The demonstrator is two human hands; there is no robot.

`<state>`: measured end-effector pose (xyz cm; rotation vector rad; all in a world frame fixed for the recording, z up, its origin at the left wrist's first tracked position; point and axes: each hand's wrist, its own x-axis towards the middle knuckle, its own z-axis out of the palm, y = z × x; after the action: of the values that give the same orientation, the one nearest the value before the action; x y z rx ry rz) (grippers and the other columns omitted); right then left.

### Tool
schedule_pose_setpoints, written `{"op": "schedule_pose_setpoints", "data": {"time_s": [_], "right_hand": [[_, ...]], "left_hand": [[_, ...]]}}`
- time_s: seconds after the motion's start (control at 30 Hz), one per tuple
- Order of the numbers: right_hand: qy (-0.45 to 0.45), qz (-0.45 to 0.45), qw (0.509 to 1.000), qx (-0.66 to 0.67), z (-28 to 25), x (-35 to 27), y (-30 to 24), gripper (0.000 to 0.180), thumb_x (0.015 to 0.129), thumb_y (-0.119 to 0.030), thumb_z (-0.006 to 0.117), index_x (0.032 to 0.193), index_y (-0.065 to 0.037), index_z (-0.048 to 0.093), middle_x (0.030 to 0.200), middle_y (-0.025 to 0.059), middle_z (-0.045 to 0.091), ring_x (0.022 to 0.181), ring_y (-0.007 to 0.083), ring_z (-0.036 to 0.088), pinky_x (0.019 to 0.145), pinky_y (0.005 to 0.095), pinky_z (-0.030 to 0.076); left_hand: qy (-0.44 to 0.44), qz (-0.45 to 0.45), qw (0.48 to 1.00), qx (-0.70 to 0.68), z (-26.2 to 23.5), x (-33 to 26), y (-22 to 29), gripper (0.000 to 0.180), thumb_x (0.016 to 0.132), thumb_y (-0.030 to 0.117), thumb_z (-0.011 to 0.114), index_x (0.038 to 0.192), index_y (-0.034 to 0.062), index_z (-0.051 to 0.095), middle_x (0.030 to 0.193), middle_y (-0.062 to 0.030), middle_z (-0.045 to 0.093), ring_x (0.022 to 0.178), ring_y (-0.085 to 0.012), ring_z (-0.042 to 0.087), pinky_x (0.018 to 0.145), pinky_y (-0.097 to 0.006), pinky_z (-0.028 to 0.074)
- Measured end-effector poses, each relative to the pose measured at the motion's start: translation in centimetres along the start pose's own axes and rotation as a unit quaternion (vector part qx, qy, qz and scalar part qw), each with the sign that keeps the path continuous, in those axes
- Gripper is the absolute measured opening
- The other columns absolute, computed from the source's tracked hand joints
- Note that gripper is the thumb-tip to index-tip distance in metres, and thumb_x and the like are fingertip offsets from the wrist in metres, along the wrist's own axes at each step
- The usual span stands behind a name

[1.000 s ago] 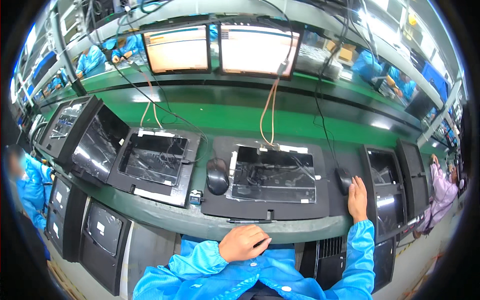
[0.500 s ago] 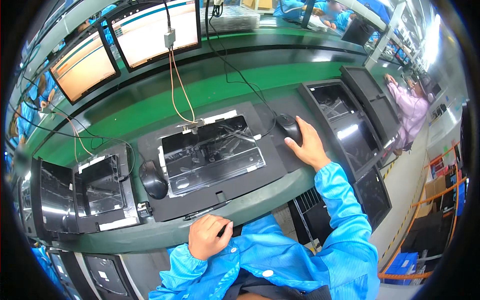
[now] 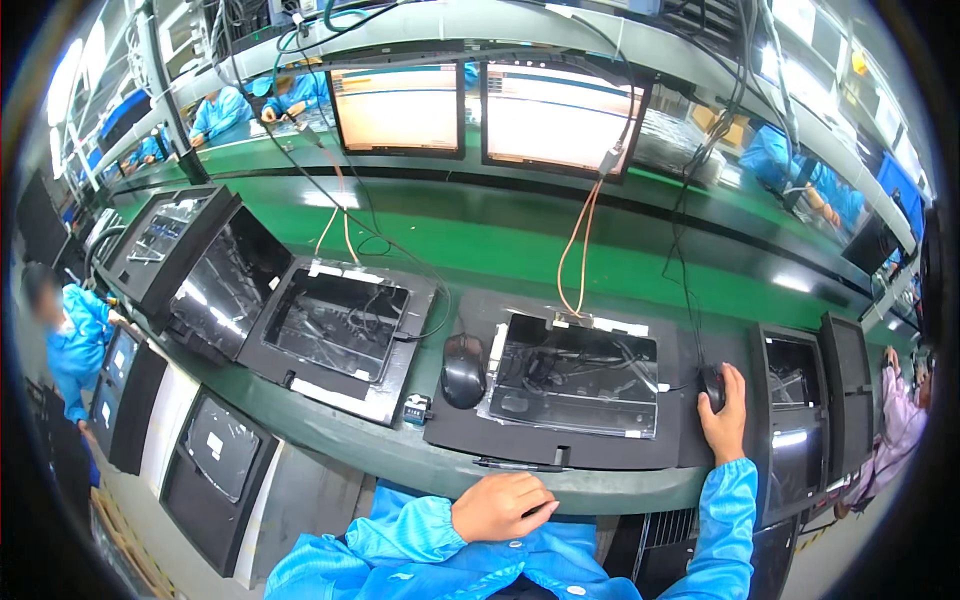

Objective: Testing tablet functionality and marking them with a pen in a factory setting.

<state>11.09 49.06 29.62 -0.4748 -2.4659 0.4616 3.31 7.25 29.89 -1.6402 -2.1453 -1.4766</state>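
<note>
My right hand (image 3: pixel 727 415) rests over a black computer mouse (image 3: pixel 711 385) on the dark mat, its fingers along the mouse's side. Close to the bench's front edge, my left hand (image 3: pixel 505 507) is curled closed; whether anything is inside it is hidden. Between and beyond the hands lies a glossy dark display panel (image 3: pixel 575 375), seated in a black tray with pale tape strips at its borders. Thin orange cables (image 3: pixel 578 262) run up from its top edge. To its left sits a second black mouse (image 3: pixel 463 371). A pen (image 3: pixel 520 464) lies at the mat's front edge.
Two lit monitors (image 3: pixel 562 115) stand at the back of the green bench (image 3: pixel 500 238). Another panel in a tray (image 3: pixel 338 322) lies to the left. Black trays with panels (image 3: pixel 795 400) are at the right, more at the far left. A person in blue (image 3: pixel 78 335) stands beyond the left end.
The view has swung left and levelled, so the bench's left end and a person there now show. My right hand stays on the mouse; the left stays closed near the edge.
</note>
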Motion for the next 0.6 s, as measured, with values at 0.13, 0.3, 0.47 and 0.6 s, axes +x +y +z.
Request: {"op": "schedule_pose_setpoints", "data": {"time_s": [0.13, 0.3, 0.47, 0.6], "right_hand": [[0.024, 0.001, 1.000, -0.005, 0.5, 0.7, -0.5, 0.061, 0.082, -0.009, 0.073, 0.141, -0.004, 0.058, 0.146, 0.0187, 0.054, 0.133, 0.0381, 0.056, 0.110, 0.0421, 0.048], [0.029, -0.016, 0.999, -0.028, 0.4, 0.6, -0.4, 0.060, 0.081, -0.012, 0.076, 0.139, -0.004, 0.060, 0.145, 0.0165, 0.055, 0.130, 0.0385, 0.058, 0.107, 0.0460, 0.048], [0.030, 0.021, 0.999, -0.011, 0.2, 0.5, -0.9, 0.059, 0.082, -0.013, 0.077, 0.138, -0.006, 0.061, 0.146, 0.0161, 0.055, 0.131, 0.0383, 0.057, 0.108, 0.0457, 0.048], [0.020, 0.020, 1.000, -0.002, -0.1, 0.3, -1.0, 0.059, 0.082, -0.012, 0.077, 0.138, -0.006, 0.061, 0.145, 0.0158, 0.055, 0.130, 0.0385, 0.058, 0.107, 0.0454, 0.049]], "left_hand": [[-0.004, -0.002, 1.000, 0.016, -0.1, 0.1, -0.3, 0.007, 0.085, 0.011, 0.079, 0.087, 0.0074, 0.074, 0.083, -0.0041, 0.071, 0.073, -0.0221, 0.069, 0.063, -0.034, 0.056], [-0.015, -0.005, 1.000, 0.025, 0.1, 0.3, -0.5, 0.008, 0.082, 0.010, 0.081, 0.086, 0.0080, 0.074, 0.083, -0.0039, 0.072, 0.071, -0.0215, 0.069, 0.062, -0.033, 0.056], [-0.015, -0.011, 0.999, 0.031, 0.3, 0.2, -0.3, 0.010, 0.079, 0.009, 0.082, 0.085, 0.0078, 0.073, 0.080, -0.0040, 0.071, 0.067, -0.0226, 0.068, 0.059, -0.034, 0.055], [-0.010, -0.001, 0.999, 0.034, 0.5, 0.5, -0.2, 0.011, 0.079, 0.008, 0.082, 0.084, 0.0074, 0.073, 0.078, -0.0041, 0.069, 0.066, -0.0235, 0.067, 0.058, -0.035, 0.054]]}}
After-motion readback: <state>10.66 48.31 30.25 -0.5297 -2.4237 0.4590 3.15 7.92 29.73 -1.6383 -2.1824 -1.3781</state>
